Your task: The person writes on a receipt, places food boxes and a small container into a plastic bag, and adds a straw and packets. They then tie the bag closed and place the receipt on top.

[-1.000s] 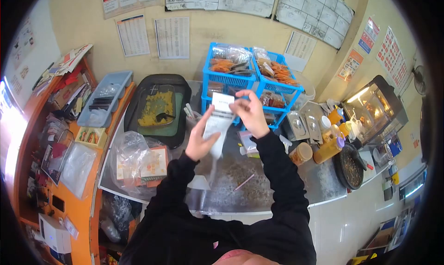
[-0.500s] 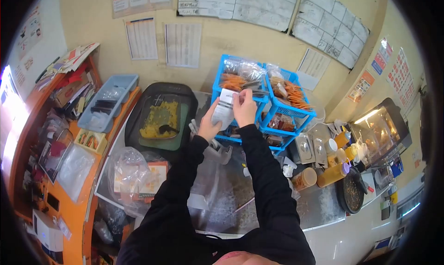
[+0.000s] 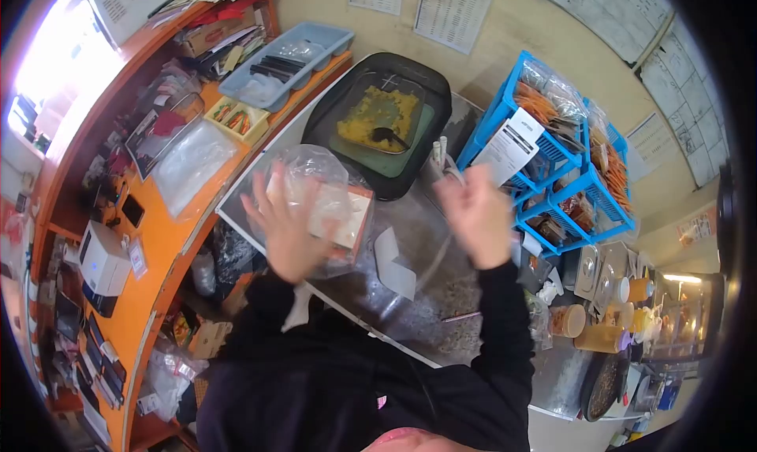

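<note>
My left hand [image 3: 290,229] is spread out over a clear plastic bag [image 3: 319,172] and a stack of flat cardboard boxes [image 3: 355,219], its fingers apart and blurred. My right hand [image 3: 479,222] hangs over the metal counter [image 3: 441,274], left of the blue baskets; motion smears its fingers. A printed paper slip [image 3: 505,151] now rests against the front of a blue basket [image 3: 566,162], out of both hands. Between my hands lies a curled white paper strip [image 3: 392,263] on the counter.
A black tray [image 3: 327,121] holds a glass dish of yellow food [image 3: 382,113] with a black spoon [image 3: 388,136]. Left is an orange shelf counter [image 3: 177,235] with a pale blue bin [image 3: 272,93] and a white printer [image 3: 102,251]. Sauce bottles [image 3: 603,338] stand at right.
Both hands have let go of the paper slip, which is now on the basket front. My left hand moved left over the bag; my right hand drew back. The view turned left.
</note>
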Demonstrator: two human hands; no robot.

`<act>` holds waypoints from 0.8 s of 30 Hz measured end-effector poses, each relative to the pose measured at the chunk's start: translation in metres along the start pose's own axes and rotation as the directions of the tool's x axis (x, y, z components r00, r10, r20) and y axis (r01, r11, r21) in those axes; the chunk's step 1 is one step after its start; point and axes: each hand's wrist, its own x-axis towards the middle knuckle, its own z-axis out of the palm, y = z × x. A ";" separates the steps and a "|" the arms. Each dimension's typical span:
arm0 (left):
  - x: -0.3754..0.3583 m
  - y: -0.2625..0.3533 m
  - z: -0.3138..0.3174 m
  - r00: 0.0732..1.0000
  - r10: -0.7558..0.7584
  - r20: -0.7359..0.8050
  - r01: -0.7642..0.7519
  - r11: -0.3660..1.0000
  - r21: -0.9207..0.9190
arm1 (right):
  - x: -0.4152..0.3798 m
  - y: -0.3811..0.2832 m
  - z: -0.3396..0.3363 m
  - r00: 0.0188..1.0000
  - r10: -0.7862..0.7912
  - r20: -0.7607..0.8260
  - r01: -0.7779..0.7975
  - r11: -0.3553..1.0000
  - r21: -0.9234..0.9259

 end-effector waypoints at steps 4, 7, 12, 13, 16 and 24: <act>0.004 -0.105 0.025 0.862 -0.198 0.466 0.426 0.782 -0.455 | -0.021 -0.057 0.126 0.898 -0.435 -0.070 0.415 0.782 0.465; 0.018 -0.134 0.013 0.802 -0.304 0.513 0.591 0.525 -0.612 | -0.005 -0.077 0.202 0.915 -0.402 -0.040 0.299 0.609 0.735; 0.059 -0.177 -0.053 0.787 -0.237 0.569 0.543 0.704 -0.458 | 0.065 -0.074 0.111 0.940 -0.273 0.204 0.004 0.608 0.794; 0.067 -0.178 -0.062 0.808 -0.158 0.567 0.499 0.694 -0.518 | 0.074 -0.077 0.077 0.934 -0.190 0.302 -0.117 0.637 0.762; 0.091 -0.161 -0.071 0.860 0.040 0.508 0.331 0.714 -0.618 | 0.090 -0.091 0.055 0.878 -0.342 0.335 -0.124 0.512 0.850; 0.137 -0.145 -0.041 0.780 0.478 0.404 0.303 0.276 -0.912 | 0.086 -0.176 0.082 0.824 -0.485 0.291 0.302 0.812 0.499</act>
